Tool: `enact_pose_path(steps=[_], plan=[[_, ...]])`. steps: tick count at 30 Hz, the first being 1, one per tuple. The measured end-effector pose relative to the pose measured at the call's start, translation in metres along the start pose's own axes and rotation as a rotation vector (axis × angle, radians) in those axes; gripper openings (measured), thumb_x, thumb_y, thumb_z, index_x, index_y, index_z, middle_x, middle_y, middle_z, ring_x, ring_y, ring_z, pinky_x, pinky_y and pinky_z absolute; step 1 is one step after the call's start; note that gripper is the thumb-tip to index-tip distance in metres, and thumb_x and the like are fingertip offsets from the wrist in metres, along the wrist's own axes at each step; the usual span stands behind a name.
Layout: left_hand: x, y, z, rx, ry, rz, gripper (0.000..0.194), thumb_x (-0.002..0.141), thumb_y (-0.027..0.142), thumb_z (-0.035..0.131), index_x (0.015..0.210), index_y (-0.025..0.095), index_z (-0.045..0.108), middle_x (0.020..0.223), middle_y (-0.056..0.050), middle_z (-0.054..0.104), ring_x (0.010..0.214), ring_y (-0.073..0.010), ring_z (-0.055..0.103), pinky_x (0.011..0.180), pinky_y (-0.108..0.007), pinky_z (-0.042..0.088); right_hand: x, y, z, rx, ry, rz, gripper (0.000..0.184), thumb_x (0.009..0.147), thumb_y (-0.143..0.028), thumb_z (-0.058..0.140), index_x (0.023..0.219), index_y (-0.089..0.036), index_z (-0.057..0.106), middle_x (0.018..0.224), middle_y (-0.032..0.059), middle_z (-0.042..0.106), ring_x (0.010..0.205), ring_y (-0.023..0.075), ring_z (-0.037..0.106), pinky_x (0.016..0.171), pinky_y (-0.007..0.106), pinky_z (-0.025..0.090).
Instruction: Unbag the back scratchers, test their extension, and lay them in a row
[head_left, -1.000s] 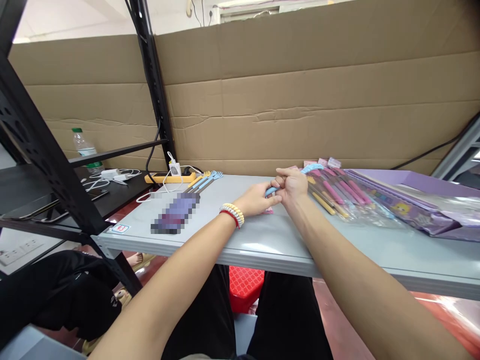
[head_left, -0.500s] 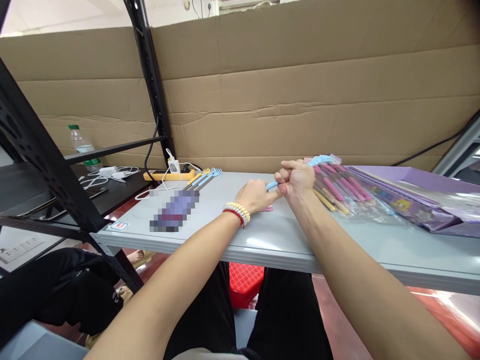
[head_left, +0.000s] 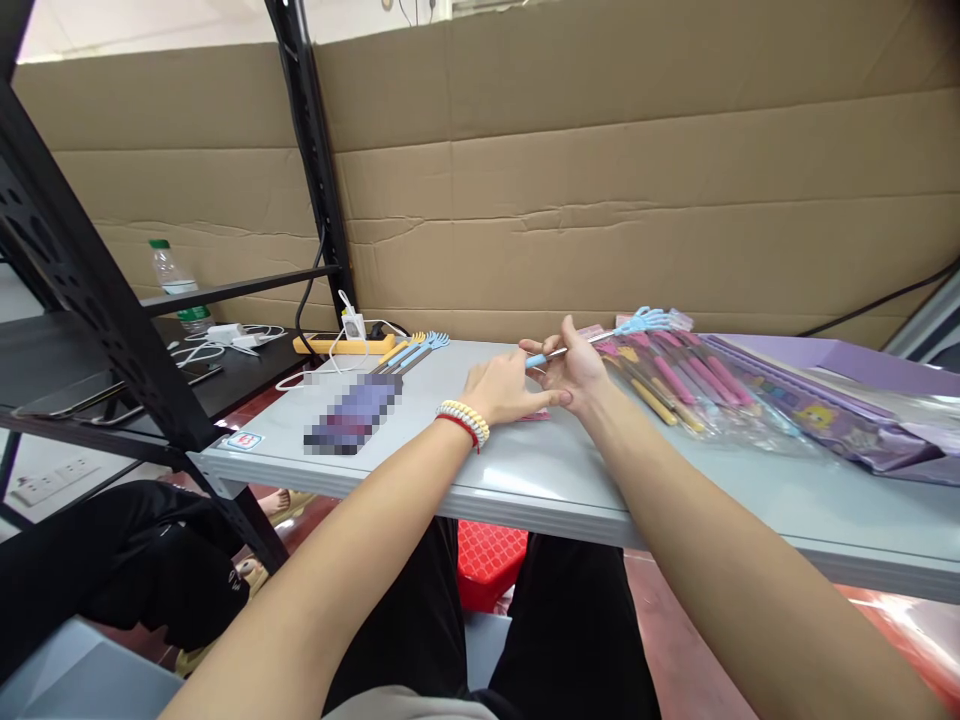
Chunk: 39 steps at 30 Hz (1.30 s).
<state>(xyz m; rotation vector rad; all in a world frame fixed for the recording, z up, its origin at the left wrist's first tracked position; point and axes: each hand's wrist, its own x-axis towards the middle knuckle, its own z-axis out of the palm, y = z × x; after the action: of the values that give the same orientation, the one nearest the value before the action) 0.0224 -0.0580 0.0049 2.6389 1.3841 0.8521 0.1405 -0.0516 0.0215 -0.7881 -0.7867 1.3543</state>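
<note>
A blue back scratcher [head_left: 637, 323] with a thin metal rod and a claw head hangs just above the grey table [head_left: 525, 470], pointing right. My left hand [head_left: 501, 388], with bead bracelets at the wrist, is curled at the scratcher's blue handle end and seems to pinch it. My right hand [head_left: 571, 368] sits right beside it, palm up, thumb raised and fingers apart, with the rod lying across it. A small pink scrap lies on the table under the hands.
Bagged back scratchers [head_left: 675, 385] and a purple pack [head_left: 817, 415] lie to the right. Loose scratchers [head_left: 414, 352], a yellow power strip [head_left: 341, 346] and a blurred purple thing [head_left: 352, 420] lie left. Black shelving with a bottle [head_left: 176, 290] stands left; cardboard wall behind.
My right hand has gone from a fist round the scratcher to spread fingers. The metal rod now shows, with the claw head farther right. My left hand has stayed at the handle.
</note>
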Motion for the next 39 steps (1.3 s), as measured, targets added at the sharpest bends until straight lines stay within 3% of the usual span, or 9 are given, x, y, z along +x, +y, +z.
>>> enact_pose_path(steps=[5,9,16,21,25,29,31,34,39], plan=[[0.003,-0.005,-0.005,0.044,-0.007,-0.125,0.066,0.064,0.081,0.047,0.072,0.018,0.062,0.069,-0.008,0.064,0.074,-0.0248,0.062,0.064,-0.032,0.041,0.003,-0.009,-0.005,0.127,-0.053,-0.177,0.064,0.082,-0.065,0.044,0.052,-0.018,0.013,0.060,0.0053,0.060,0.065,0.0174,0.062,0.057,0.030,0.049],[0.004,-0.037,-0.012,0.002,0.119,-0.270,0.051,0.070,0.069,0.052,0.055,0.020,0.051,0.057,-0.005,0.056,0.066,-0.0206,0.057,0.059,-0.030,0.036,0.009,-0.035,-0.042,0.249,0.135,-0.414,0.059,0.091,-0.057,0.033,0.056,-0.017,0.008,0.038,-0.0033,0.029,0.042,0.0106,0.047,0.052,0.027,0.046],[0.004,-0.063,-0.019,-0.434,0.496,-0.081,0.013,0.084,0.019,0.037,0.079,0.020,0.049,0.086,-0.003,0.060,0.082,-0.0126,0.055,0.074,-0.024,0.043,0.013,-0.045,-0.065,0.214,0.269,-0.269,0.054,0.089,-0.060,0.032,0.056,-0.020,0.017,0.037,-0.0070,0.019,0.029,0.0068,0.020,0.032,0.022,0.022],[0.005,-0.050,-0.021,-0.467,0.542,0.071,0.016,0.087,0.024,0.047,0.093,0.020,0.061,0.120,-0.007,0.057,0.115,-0.0154,0.050,0.095,-0.029,0.040,0.006,-0.028,-0.039,0.111,0.146,-0.201,0.054,0.080,-0.072,0.035,0.061,-0.022,0.032,0.038,-0.0080,0.026,0.029,0.0069,0.022,0.031,0.020,0.020],[0.008,-0.054,-0.032,-0.542,0.449,0.037,0.021,0.084,0.024,0.051,0.100,0.019,0.063,0.111,-0.007,0.063,0.109,-0.0169,0.054,0.091,-0.031,0.042,0.009,-0.020,-0.037,-0.033,0.140,-0.268,0.042,0.080,-0.066,0.045,0.076,-0.024,0.046,0.040,-0.0094,0.034,0.028,0.0075,0.026,0.029,0.018,0.019],[-0.042,-0.024,-0.045,-0.453,0.303,-0.142,0.017,0.082,0.026,0.052,0.092,0.018,0.064,0.077,-0.001,0.064,0.077,-0.0162,0.058,0.073,-0.029,0.046,0.016,-0.011,-0.040,-0.301,0.202,-0.485,0.027,0.075,-0.046,0.065,0.080,-0.020,0.057,0.044,-0.0074,0.046,0.030,0.0061,0.035,0.028,0.017,0.021],[-0.086,0.006,-0.045,-0.450,0.480,-0.343,0.021,0.088,0.033,0.043,0.090,0.021,0.061,0.074,0.000,0.062,0.073,-0.0159,0.056,0.070,-0.028,0.046,0.018,-0.005,-0.038,-0.394,0.208,-0.576,0.022,0.071,-0.037,0.070,0.076,-0.017,0.060,0.049,-0.0048,0.053,0.033,0.0057,0.040,0.030,0.017,0.025],[-0.133,0.040,-0.040,-0.536,0.467,-0.498,0.023,0.089,0.037,0.041,0.095,0.024,0.059,0.077,-0.001,0.062,0.073,-0.0172,0.058,0.067,-0.028,0.047,0.017,0.001,-0.032,-0.438,0.203,-0.619,0.018,0.068,-0.031,0.071,0.074,-0.017,0.062,0.058,-0.0024,0.060,0.037,0.0058,0.044,0.033,0.018,0.030],[-0.124,0.020,-0.041,-0.482,0.508,-0.546,0.032,0.087,0.026,0.039,0.111,0.022,0.059,0.093,-0.006,0.065,0.085,-0.0202,0.061,0.076,-0.033,0.049,0.014,-0.003,-0.022,-0.376,0.163,-0.563,0.035,0.064,-0.051,0.072,0.072,-0.019,0.060,0.050,-0.0059,0.045,0.041,0.0051,0.034,0.036,0.018,0.025]])
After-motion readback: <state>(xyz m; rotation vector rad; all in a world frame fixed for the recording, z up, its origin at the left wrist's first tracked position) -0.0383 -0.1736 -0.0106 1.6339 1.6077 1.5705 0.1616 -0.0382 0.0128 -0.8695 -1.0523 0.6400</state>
